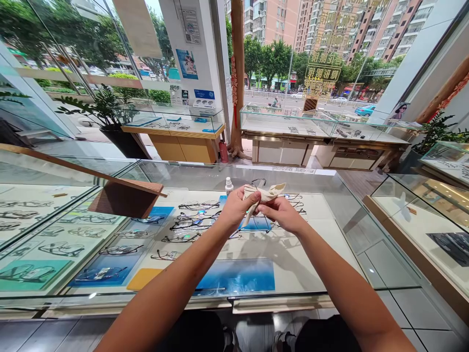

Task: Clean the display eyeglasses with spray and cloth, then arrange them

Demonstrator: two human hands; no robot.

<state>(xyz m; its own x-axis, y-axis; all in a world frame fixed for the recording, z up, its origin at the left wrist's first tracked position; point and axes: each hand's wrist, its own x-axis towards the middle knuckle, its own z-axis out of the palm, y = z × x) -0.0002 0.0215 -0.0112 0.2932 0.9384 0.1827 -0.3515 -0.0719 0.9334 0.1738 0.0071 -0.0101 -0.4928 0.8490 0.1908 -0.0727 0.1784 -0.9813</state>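
Above the glass counter, my left hand (238,208) and my right hand (285,214) are close together, both closed on a crumpled beige cloth (273,194). Dark thin rims of a pair of eyeglasses (260,182) stick out just past the cloth, and a thin temple seems to hang below. Most of the eyeglasses are covered by fingers and cloth, so which fingers touch them is hidden. A small white bottle (229,186) stands upright on the counter just beyond my left hand.
Rows of eyeglasses (194,222) lie inside the glass showcase (304,288) below my hands. A brown wooden stand (126,195) rests on the glass at left. Across the floor are more display cases (286,122), a potted plant (120,132) and a red fire extinguisher (223,152).
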